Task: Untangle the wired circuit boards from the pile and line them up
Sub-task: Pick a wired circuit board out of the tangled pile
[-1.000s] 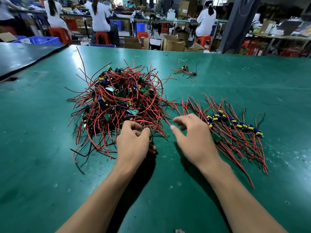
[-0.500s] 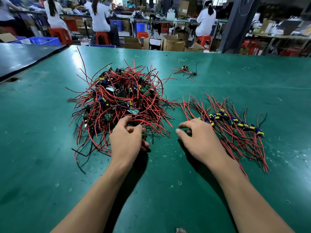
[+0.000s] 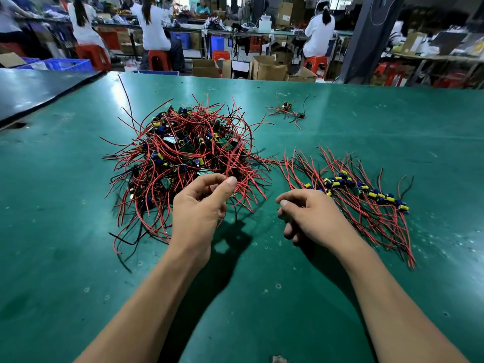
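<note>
My bench (image 3: 65,231) wears a green mat, mostly matt, pitted and scuffed; on it, the wires (image 3: 167,153) carry smooth, glossy red and black plastic insulation.

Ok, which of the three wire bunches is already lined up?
The right bunch, beside the right hand: its boards sit in a row. The pile is tangled, the far bunch a stray clump.
</note>
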`<action>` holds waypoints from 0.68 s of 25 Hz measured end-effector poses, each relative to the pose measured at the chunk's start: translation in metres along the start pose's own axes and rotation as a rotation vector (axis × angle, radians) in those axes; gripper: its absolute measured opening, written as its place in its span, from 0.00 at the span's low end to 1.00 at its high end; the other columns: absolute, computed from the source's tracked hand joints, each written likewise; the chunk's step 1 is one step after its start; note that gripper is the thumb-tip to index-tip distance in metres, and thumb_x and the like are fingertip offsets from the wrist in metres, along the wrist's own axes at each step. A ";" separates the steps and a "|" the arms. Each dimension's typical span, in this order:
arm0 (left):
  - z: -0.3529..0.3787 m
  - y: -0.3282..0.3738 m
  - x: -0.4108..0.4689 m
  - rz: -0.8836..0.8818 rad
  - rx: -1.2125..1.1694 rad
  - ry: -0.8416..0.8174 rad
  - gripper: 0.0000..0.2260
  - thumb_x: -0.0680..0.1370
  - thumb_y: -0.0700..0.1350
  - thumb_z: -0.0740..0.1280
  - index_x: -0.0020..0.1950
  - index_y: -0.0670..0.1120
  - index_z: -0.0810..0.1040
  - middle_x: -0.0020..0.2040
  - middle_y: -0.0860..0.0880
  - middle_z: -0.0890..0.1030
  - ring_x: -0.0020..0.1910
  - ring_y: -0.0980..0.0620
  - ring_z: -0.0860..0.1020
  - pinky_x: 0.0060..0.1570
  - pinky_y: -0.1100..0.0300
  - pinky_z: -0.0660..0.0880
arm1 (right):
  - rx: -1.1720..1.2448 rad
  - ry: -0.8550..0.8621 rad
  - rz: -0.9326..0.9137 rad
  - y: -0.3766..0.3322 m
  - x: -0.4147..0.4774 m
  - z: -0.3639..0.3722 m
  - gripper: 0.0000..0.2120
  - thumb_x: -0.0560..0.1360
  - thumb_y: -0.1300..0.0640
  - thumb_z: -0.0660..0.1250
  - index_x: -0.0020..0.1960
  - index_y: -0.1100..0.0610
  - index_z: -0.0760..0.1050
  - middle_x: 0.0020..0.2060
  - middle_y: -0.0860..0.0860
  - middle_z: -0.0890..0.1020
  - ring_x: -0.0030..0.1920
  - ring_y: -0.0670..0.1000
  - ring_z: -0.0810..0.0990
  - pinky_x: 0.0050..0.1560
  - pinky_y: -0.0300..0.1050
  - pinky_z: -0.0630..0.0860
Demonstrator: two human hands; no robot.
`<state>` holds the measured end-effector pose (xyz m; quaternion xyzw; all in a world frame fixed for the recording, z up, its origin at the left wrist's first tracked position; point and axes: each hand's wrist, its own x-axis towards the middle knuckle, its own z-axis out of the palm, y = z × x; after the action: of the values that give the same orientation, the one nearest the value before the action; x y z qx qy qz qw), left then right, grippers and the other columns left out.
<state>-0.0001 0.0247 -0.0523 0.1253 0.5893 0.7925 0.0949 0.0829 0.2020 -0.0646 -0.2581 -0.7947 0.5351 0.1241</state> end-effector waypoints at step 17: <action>0.003 -0.002 -0.006 -0.425 -0.253 -0.503 0.11 0.64 0.28 0.68 0.36 0.44 0.82 0.41 0.45 0.82 0.39 0.50 0.80 0.41 0.60 0.77 | 0.458 -0.326 -0.040 -0.013 -0.007 0.014 0.14 0.64 0.43 0.77 0.42 0.51 0.84 0.38 0.50 0.83 0.31 0.48 0.79 0.30 0.40 0.77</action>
<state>0.0068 0.0262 -0.0544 0.1785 0.4577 0.7659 0.4148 0.0793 0.1836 -0.0579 -0.1180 -0.6676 0.7327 0.0600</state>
